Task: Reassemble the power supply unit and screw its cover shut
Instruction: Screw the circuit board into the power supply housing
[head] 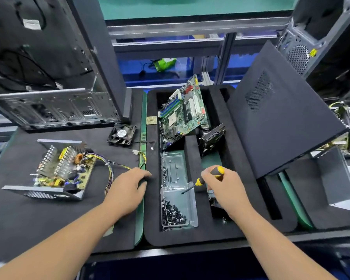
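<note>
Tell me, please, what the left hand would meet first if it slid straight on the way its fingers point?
Probably the clear plastic tray of dark screws in the black foam organiser; the left hand already reaches that foam edge, though depth is unclear.

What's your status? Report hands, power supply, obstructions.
Right hand has a grip on the screwdriver, tip over the screw tray. Left hand rests on the mat. Power supply open, uncovered. Nothing blocking.
</note>
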